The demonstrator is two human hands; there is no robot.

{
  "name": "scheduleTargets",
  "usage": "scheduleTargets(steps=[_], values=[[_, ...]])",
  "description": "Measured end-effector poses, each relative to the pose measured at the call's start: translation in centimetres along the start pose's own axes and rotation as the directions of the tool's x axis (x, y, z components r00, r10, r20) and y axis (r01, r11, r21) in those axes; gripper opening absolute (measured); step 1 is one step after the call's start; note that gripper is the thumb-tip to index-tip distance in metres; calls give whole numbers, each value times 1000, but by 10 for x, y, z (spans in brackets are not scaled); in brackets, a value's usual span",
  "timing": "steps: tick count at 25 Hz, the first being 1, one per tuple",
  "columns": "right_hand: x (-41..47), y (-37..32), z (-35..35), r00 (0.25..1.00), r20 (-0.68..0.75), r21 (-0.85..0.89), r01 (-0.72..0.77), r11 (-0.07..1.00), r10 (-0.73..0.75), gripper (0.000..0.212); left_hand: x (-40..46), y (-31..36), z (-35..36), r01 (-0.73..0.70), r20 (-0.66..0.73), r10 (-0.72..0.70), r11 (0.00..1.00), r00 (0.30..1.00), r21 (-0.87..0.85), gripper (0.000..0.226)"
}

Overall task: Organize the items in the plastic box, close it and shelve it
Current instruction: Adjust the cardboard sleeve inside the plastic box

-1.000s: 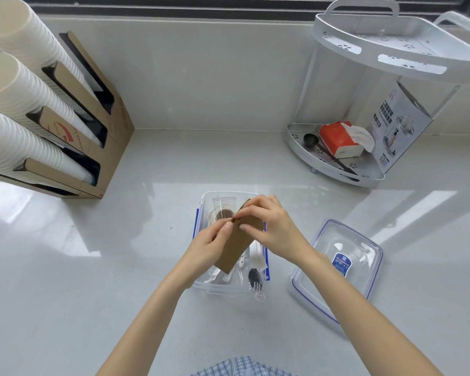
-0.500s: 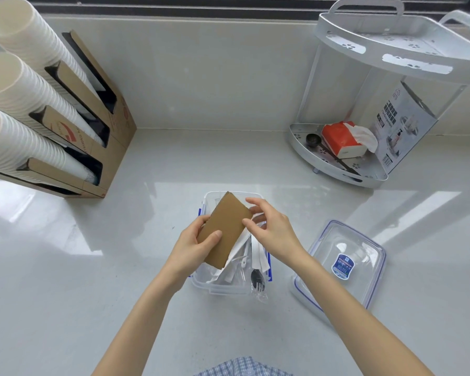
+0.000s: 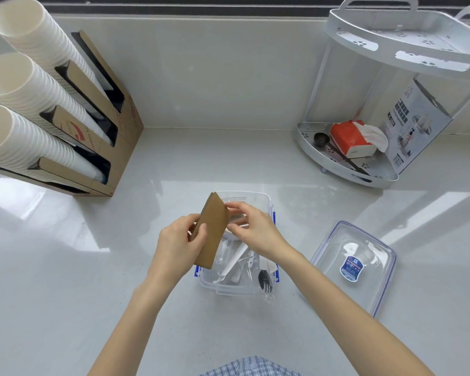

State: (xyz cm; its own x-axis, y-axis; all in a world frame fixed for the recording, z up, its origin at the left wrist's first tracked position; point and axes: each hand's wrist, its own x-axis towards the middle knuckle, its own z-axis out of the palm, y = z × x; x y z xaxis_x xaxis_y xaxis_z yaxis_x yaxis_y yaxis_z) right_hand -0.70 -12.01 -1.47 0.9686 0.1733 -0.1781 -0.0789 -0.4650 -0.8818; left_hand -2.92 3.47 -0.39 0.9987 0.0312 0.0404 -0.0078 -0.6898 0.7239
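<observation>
Above the open plastic box (image 3: 265,198), the left hand (image 3: 178,244) pinches a brown cardboard sleeve (image 3: 211,234); the right hand (image 3: 255,229) pinches a clear bag. Bare worktop (image 3: 65,267) spreads toward 9 o'clock. At 3 o'clock the lid (image 3: 364,267) lies near.

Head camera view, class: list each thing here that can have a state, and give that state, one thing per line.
Plastic box: open, on the counter, cutlery inside.
Lid: off, lying beside the box.
Cardboard sleeve: flat, held over the box.
Left hand: gripping the sleeve.
Right hand: fingers pinched together behind the sleeve; what they hold cannot be told.
Wrapped black fork: sticking out over the box's near rim.
Tissue pack: opened, tissue sticking out.
</observation>
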Motion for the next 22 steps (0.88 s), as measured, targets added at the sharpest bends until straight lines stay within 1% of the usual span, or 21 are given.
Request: scheduleTargets(steps=[4, 7, 10, 13, 17, 22], values=[[-2, 2, 6, 999, 50, -49, 14, 999, -11, 42, -4, -6, 7, -22, -74, 30, 994, 997, 108, 23], [-3, 2, 6, 993, 114, -39, 13, 999, -9, 42, -10, -6, 10, -5, -67, 15, 988, 998, 153, 23], [-5, 1, 11, 984, 176, -7, 10, 1000, -9, 47, -13, -5, 12, -14, -49, 23, 984, 999, 178, 25], [-6, -2, 17, 978, 206, -10, 26, 1000, -23, 54, -13, -5, 14, -39, -40, 47, 982, 998, 186, 26], [-5, -8, 17, 979, 202, -11, 43, 999, -39, 59, -14, -7, 17, -46, -48, 55, 984, 997, 173, 24], [-4, -3, 17, 974, 228, -68, 30, 997, -14, 59, -12, -9, 27, -36, -7, 38, 986, 999, 163, 24]])
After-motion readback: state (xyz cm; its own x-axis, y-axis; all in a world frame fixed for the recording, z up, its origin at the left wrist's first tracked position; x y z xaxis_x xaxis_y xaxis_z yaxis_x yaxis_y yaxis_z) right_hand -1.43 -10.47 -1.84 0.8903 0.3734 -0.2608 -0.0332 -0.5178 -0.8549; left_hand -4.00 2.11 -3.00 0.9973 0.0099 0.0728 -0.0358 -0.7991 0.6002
